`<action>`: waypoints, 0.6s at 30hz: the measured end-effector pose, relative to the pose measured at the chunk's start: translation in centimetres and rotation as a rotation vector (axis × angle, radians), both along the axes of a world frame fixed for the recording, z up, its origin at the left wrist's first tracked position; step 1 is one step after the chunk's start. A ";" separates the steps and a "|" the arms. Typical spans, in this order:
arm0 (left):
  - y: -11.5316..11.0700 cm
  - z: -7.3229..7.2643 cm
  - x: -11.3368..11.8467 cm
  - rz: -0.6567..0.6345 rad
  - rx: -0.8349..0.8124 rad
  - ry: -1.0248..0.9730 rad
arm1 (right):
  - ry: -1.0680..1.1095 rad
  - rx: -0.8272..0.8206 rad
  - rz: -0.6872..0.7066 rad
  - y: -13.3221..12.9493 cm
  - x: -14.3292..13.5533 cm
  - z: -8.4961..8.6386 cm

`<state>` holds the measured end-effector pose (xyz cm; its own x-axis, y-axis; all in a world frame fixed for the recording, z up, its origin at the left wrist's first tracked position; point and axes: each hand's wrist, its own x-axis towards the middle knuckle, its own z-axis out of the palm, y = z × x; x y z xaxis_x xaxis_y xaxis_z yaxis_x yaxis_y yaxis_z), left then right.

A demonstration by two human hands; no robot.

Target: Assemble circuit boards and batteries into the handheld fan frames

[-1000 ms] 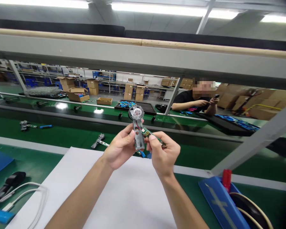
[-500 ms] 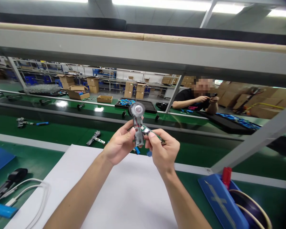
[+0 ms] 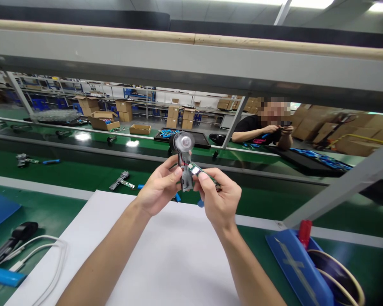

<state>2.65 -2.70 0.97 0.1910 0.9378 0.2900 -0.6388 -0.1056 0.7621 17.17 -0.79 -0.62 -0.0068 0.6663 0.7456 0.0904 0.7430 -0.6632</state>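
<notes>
Above the white sheet point(image 3: 166, 246), my left hand point(image 3: 158, 187) is closed around a grey handle-shaped housing point(image 3: 187, 178) with a round, clear-faced head point(image 3: 183, 142) at its top. Between the thumb and fingers of my right hand point(image 3: 221, 193) is a small green circuit board point(image 3: 196, 170), tilted beside the housing. Red wires show at the housing's neck, close to the board. The board's lower end is hidden by my right fingers.
Similar opened housings point(image 3: 119, 180) and blue cylindrical parts point(image 3: 51, 161) lie on the green belt. At right stands a blue bin point(image 3: 296, 263) with a red object; at left are white cables point(image 3: 55, 255). Across the line, a person point(image 3: 258, 129) holds a small dark part.
The parts on the near belt have shifted left, while those on the far belt have moved slightly right. My hands keep nearly the same hold; the view has tilted a little.
</notes>
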 end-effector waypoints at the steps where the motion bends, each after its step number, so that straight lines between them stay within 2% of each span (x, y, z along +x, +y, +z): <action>1: 0.1 0.0 0.0 0.034 0.003 -0.013 | -0.029 0.037 -0.028 0.0 0.0 0.1; 4: 0.4 -0.1 -0.2 0.189 0.036 -0.015 | -0.203 0.158 -0.125 -0.2 -0.2 0.4; 8: 0.7 -0.3 -0.5 0.376 0.114 0.068 | -0.517 0.240 -0.367 -0.6 -0.5 0.3; 10: 0.7 -0.3 -0.4 0.437 0.136 0.116 | -0.621 0.276 -0.435 -0.6 -0.8 0.0; 13: 0.4 -0.6 0.6 0.515 0.140 0.190 | -0.681 0.335 -0.500 -0.1 -1.1 -0.7; 18: -0.6 -1.5 3.3 0.626 0.119 0.225 | -0.638 0.393 -0.618 1.3 -0.5 -2.0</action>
<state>5.98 -3.28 -0.52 -0.3105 0.8553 0.4147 -0.2566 -0.4955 0.8298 16.71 0.49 -2.57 -0.2195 0.3919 0.8934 0.7957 0.6018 -0.0685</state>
